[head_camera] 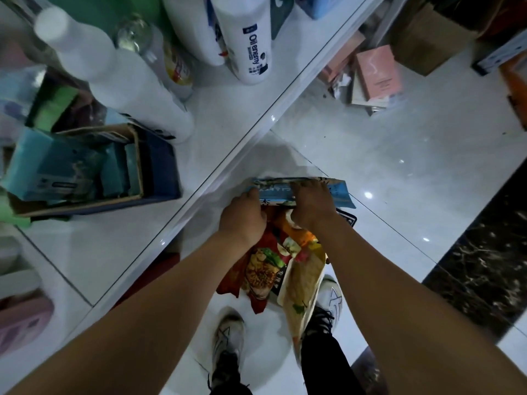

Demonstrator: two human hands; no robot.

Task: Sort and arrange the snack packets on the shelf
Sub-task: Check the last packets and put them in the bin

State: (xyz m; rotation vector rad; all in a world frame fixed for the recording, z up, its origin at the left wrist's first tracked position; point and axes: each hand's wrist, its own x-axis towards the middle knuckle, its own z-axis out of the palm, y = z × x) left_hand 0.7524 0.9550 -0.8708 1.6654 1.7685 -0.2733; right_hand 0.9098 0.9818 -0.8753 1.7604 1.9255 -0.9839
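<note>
Both hands are gripping one bundle of snack packets just off the shelf edge, held over the floor above the person's shoes. Left hand is curling its fingers around the left end of the blue packet that lies across the far side of the stack. Right hand is pinching the same blue packet from the top, fingers folded over its far edge.

The red and orange packets are hanging below the hands, fanning out toward the near side. I can't tell which hand is actually holding them; the grip point is hidden under the knuckles.

Risks as I'm reading it:
- Lower packets are dangling loosely, so they are likely to slip out and drop to the floor when either hand lets go to place something.
- The beige packet on the right is hanging lowest and looks least secured.
- On the shelf, the white bottles are standing near the edge, with the open cardboard box to their left. Swinging the bundle in could be knocking a bottle over.
- The frame is motion-blurred, so the labels aren't readable for sorting.
</note>
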